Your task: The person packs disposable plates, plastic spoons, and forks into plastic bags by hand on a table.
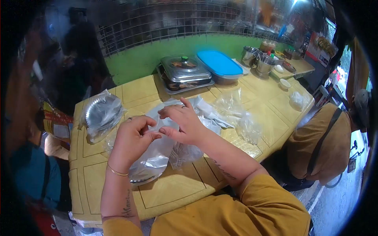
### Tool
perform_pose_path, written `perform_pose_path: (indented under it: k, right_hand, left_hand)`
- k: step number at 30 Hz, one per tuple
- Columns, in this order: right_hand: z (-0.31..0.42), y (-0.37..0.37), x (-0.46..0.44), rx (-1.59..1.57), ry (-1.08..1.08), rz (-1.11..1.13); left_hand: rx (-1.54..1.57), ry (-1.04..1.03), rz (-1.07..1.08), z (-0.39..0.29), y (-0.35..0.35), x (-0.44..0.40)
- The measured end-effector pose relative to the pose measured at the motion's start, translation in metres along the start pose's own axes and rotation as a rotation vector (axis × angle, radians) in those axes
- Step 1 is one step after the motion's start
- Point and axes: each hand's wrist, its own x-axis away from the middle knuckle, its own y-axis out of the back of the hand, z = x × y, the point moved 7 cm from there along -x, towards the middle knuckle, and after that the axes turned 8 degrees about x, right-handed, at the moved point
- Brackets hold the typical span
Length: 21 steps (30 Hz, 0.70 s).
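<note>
Over the near part of the table, my left hand (136,135) is closed, its thumb and finger pinching the top of a clear plastic bag (151,163). The bag hangs below it, with a dark stripe along its lower edge. Facing it, my right hand (182,122) has its thumb at the same film and its fingers curled above; a thin piece of film shows between the two hands. Beneath and behind my hands lie crumpled white plastic (202,108) and several clear plastic forks (182,153), partly covered by my right hand and wrist.
Bagged foil-like round containers (103,112) lie at the left. Clear bags (248,126) are right of centre. At the back stand a lidded food tray (185,72), a blue-lidded container (220,63) and a metal utensil holder (264,65). A person (321,143) is at the right.
</note>
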Motion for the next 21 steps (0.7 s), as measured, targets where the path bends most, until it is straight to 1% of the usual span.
perform_pose_path:
  k: [1,2,4,5,7,8,9,10,11,12,13,14,15,16,17,20,21]
  right_hand:
    - [-0.006,-0.007,-0.001,-0.017,-0.051,0.057]
    - [-0.008,-0.016,-0.001,-0.06,-0.02,0.1]
    - [-0.012,-0.02,-0.001,-0.122,0.016,0.168]
    - [-0.017,-0.021,0.002,-0.248,-0.044,0.179]
    - [-0.006,-0.017,-0.001,-0.516,-0.161,0.194]
    - [-0.014,-0.016,0.003,-0.464,-0.254,0.195]
    - [-0.018,-0.019,0.005,-0.43,-0.327,0.205]
    - [-0.017,-0.028,0.001,-0.418,-0.372,0.231]
    - [-0.022,-0.026,0.003,-0.455,-0.339,0.208]
    - [-0.023,-0.029,0.003,-0.43,-0.42,0.281]
    - [-0.035,-0.038,0.011,-0.471,-0.487,0.212]
    - [-0.039,-0.038,0.012,-0.611,-0.531,0.202]
    - [-0.024,-0.032,0.009,-0.95,-0.549,0.176]
    - [-0.01,-0.033,0.005,-1.04,-0.598,0.183]
    - [-0.005,-0.039,0.002,-1.223,-0.481,0.183]
    - [0.0,-0.045,0.0,-1.2,-0.537,0.206]
    - [-0.01,-0.042,0.006,-1.184,-0.629,0.183]
  left_hand:
    - [0.034,0.018,0.003,0.005,0.0,0.0]
    - [0.066,0.036,0.007,0.009,0.001,0.0]
    - [-0.003,0.02,-0.046,0.003,0.009,0.001]
    - [-0.029,0.007,-0.054,0.0,0.006,-0.001]
    - [0.022,0.038,-0.037,0.006,0.005,-0.002]
    - [0.039,0.06,-0.051,0.009,0.009,-0.002]
    - [0.027,0.035,-0.056,0.007,0.009,-0.002]
    - [-0.02,-0.016,-0.019,0.004,0.006,-0.003]
    - [-0.085,-0.047,-0.011,0.0,0.006,-0.004]
    - [-0.165,-0.071,0.005,-0.005,0.006,-0.002]
    - [-0.087,-0.135,-0.013,0.0,0.004,-0.001]
    - [-0.105,-0.07,0.027,-0.004,0.004,-0.002]
    - [-0.149,-0.067,0.037,-0.004,0.005,0.0]
    - [-0.188,-0.122,0.0,-0.003,0.01,0.003]
    - [-0.207,-0.192,-0.011,-0.003,0.013,0.005]
    - [-0.164,-0.158,0.036,0.007,0.016,0.005]
    - [-0.183,-0.119,0.072,0.0,0.009,0.002]
